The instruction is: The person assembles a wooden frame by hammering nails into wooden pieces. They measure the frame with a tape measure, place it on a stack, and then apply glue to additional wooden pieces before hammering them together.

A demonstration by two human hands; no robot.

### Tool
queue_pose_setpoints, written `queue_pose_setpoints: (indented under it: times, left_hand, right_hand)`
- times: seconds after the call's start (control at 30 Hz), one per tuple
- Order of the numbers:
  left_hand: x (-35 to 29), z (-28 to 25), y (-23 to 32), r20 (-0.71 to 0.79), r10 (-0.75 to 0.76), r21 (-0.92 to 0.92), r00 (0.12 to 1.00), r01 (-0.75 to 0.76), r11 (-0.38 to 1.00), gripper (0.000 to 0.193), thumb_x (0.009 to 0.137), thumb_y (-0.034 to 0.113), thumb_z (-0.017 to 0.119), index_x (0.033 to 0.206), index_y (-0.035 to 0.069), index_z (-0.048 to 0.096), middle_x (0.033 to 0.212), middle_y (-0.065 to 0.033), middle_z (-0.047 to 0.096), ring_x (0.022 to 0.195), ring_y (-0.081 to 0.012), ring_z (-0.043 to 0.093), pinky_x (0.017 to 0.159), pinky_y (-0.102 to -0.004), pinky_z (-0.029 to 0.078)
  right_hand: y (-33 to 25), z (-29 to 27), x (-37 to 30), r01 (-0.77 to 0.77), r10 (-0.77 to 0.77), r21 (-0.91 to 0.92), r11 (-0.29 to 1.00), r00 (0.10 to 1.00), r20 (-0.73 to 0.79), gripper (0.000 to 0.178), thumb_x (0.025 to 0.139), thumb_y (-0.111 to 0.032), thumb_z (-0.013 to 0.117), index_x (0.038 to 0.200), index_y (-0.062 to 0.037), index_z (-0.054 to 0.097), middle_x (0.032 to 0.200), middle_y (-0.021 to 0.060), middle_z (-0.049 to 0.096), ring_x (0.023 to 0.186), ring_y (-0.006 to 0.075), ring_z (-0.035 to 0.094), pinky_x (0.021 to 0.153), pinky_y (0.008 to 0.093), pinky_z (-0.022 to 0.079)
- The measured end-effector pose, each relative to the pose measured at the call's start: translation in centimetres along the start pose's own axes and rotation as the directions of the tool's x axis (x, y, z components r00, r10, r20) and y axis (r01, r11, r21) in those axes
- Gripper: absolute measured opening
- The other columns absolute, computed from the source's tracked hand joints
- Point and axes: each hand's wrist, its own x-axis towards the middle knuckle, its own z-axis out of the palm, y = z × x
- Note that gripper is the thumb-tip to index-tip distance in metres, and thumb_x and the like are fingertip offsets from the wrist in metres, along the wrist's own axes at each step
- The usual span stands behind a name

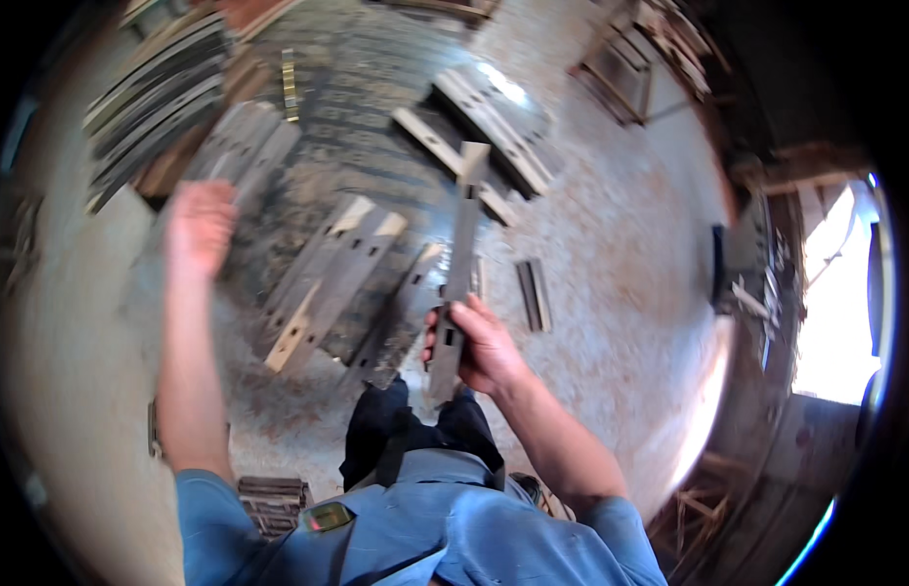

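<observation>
The wooden bar (463, 244) I had in the right grip (488, 347) was long, narrow and grey-brown, with a pale upper end and dark rectangular holes cut through its face. It stood nearly upright in my view, its lower end in front of the trousers (374, 430). My right fingers were wrapped around its lower half, closed on the wood, and hid part of that stretch.

My left grip (201, 227) was off to the left, smeared by motion; I could not tell whether it was open or closed, or whether it touched the pile of boards (247, 142) beside it. It covered the pile's near end.

Just left of the bar, a darker beam (401, 305) lay slanted on the floor (620, 225), and beyond that some slotted planks (362, 254) with pale patches sat side by side. Farther up, the bar's top blocked my sight of part of a pale strip (430, 140), which lay near more holed timbers (489, 127). Two short sticks (535, 295) lay to the right. At the upper left I saw a yellow rod (289, 86) and a large stack of slats (162, 107).
</observation>
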Motion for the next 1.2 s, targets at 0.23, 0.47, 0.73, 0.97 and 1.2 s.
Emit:
queue_pose_setpoints:
  times: [0.23, 0.47, 0.73, 0.97, 1.2]
  left_hand:
    - [11.1, -4.8, 2.8, -0.139, -0.206, -0.286, 0.969, 0.160, 0.945, 0.091, 0.090, 0.046, 0.066, 0.147, -0.006, 0.016, 0.134, -0.0213, 0.049, 0.115, -0.0333, 0.056, 0.092, -0.0408, 0.053]
    - [16.3, -8.4, 2.1, -0.229, -0.112, -0.416, 0.967, 0.007, 0.909, 0.075, 0.088, 0.053, 0.065, 0.122, -0.012, 0.049, 0.100, -0.0237, 0.065, 0.092, -0.0385, 0.066, 0.086, -0.0464, 0.055]
    - [13.3, 0.3, 3.1, -0.454, 0.026, -0.380, 0.891, -0.220, 0.898, 0.070, 0.092, 0.042, 0.063, 0.135, -0.006, 0.036, 0.134, -0.0229, 0.048, 0.115, -0.0342, 0.055, 0.095, -0.0416, 0.049]
    - [12.6, 0.3, 3.4, -0.516, 0.093, -0.216, 0.851, -0.234, 0.948, 0.037, 0.089, 0.030, 0.067, 0.111, 0.005, 0.052, 0.097, -0.0123, 0.056, 0.089, -0.0256, 0.062, 0.077, -0.0367, 0.055]
    - [-3.8, 4.9, -0.7, -0.251, 0.314, 0.224, 0.916, -0.261, 0.939, 0.026, 0.090, 0.015, 0.055, 0.112, 0.002, 0.052, 0.106, -0.0133, 0.063, 0.094, -0.0218, 0.063, 0.082, -0.0393, 0.054]
  right_hand:
    - [-0.2, -1.8, -1.3, 0.024, -0.023, 0.034, 0.999, 0.999, -0.023, 0.023, 0.098, -0.020, 0.056, 0.116, -0.0091, 0.047, 0.099, 0.0090, 0.062, 0.079, 0.0220, 0.064, 0.069, 0.0412, 0.056]
    - [1.1, -2.9, -2.1, -0.056, 0.033, -0.095, 0.994, 0.972, -0.233, 0.030, 0.098, -0.025, 0.053, 0.124, -0.0105, 0.047, 0.103, 0.0137, 0.062, 0.082, 0.0271, 0.064, 0.068, 0.0459, 0.056]
    - [1.6, -9.1, -5.0, 0.017, -0.012, 0.020, 1.000, 0.967, -0.253, 0.034, 0.094, -0.026, 0.058, 0.124, -0.0109, 0.051, 0.097, 0.0131, 0.062, 0.078, 0.0277, 0.063, 0.066, 0.0460, 0.055]
    - [1.1, -10.8, -6.1, 0.023, -0.069, -0.204, 0.979, 0.973, -0.220, 0.034, 0.094, -0.029, 0.059, 0.123, -0.0121, 0.053, 0.096, 0.0114, 0.063, 0.076, 0.0267, 0.063, 0.064, 0.0461, 0.054]
    - [0.9, -13.8, -6.5, 0.010, -0.066, -0.250, 0.968, 0.974, -0.217, 0.031, 0.096, -0.026, 0.056, 0.123, -0.0115, 0.051, 0.097, 0.0115, 0.061, 0.076, 0.0258, 0.062, 0.064, 0.0448, 0.055]
